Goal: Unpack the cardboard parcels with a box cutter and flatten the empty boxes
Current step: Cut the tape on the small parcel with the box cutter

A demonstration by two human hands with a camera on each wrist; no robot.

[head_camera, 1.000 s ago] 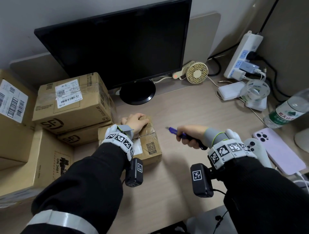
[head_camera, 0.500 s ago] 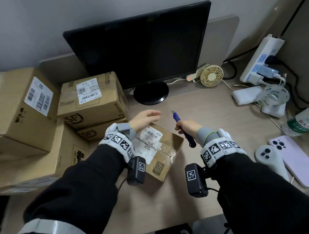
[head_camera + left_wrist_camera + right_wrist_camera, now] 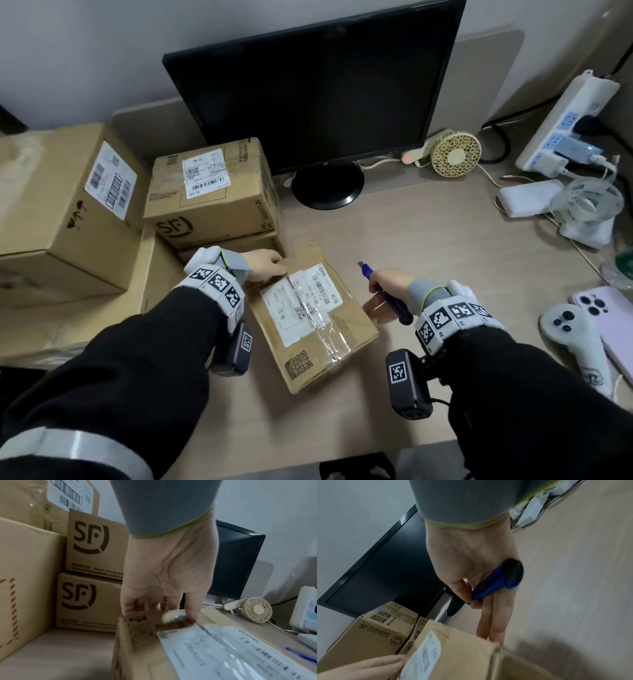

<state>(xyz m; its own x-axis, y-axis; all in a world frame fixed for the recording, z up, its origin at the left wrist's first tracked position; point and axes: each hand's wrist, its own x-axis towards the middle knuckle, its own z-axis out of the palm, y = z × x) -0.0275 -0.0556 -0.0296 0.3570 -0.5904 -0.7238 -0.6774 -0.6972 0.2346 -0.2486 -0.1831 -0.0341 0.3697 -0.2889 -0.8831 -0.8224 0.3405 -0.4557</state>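
A small parcel (image 3: 313, 318) lay flat on the surface (image 3: 445, 246), label up and still taped, just in front of the stacked boxes (image 3: 209, 192) and the monitor (image 3: 318, 89). The left hand (image 3: 265, 265) rested on the parcel's far left corner, its fingers (image 3: 190, 609) straight, the grip apart. The right hand (image 3: 387, 294) had its grip clamped on the blue cutter (image 3: 383, 291) between thumb and forefinger, while its other fingers (image 3: 494, 622) reached straight to touch the parcel's right edge.
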